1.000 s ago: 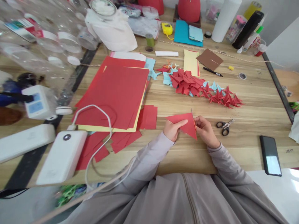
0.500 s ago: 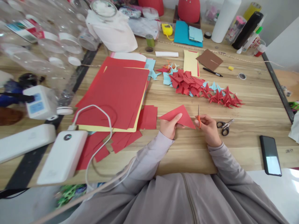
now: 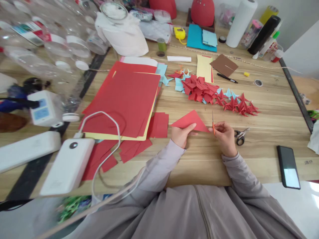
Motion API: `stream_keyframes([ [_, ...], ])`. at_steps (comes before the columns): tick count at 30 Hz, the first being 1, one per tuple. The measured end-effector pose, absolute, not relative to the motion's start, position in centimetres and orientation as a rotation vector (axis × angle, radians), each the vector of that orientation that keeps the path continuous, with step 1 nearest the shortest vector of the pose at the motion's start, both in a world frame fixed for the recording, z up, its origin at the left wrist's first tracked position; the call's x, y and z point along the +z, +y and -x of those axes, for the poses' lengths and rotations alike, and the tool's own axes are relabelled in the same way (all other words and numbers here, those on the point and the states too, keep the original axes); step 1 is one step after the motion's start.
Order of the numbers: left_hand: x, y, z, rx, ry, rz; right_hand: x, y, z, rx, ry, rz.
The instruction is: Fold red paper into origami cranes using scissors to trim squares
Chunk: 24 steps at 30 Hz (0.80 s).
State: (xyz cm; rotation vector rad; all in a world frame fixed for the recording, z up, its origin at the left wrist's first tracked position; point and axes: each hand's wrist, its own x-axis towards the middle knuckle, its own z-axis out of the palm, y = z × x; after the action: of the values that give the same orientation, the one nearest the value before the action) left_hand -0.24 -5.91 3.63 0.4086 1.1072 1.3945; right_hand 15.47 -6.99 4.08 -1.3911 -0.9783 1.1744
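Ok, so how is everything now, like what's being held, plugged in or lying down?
Left hand: closed on the paper
Red paper triangle: held, long corner toward the right hand
Right hand: gripping the orange tool
Orange-handled tool: held, thin tip pointing away from the person
Black-handled scissors: lying down, partly hidden
White power bank: cable plugged in
Phone: lying flat
Folded paper shapes: heaped together

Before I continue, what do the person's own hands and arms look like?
The left hand and right hand are ungloved. The left sleeve and right sleeve are long, creased and greyish, the left looking paler. The grey jacket has a front zip.
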Motion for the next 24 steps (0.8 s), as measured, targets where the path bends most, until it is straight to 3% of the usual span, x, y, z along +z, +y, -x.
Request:
stream_keyframes([
  [9,3.1,-5.6,0.3,1.4,1.025,-0.379,4.1,-6.5,-16.6,0.649,-1.279,1.673],
  [15,3.2,-5.4,0.3,1.43,1.02,-0.342,4.1,-7.5,-17.2,0.677,-1.39,1.689],
  [21,3.3,-5.2,0.4,1.43,0.914,-0.302,4.6,-8.5,-19.5,0.294,-1.544,1.879],
  [24,3.2,-5.1,0.6,1.471,0.875,-0.271,4.7,-8.7,-21.7,0.336,-1.539,1.964],
])
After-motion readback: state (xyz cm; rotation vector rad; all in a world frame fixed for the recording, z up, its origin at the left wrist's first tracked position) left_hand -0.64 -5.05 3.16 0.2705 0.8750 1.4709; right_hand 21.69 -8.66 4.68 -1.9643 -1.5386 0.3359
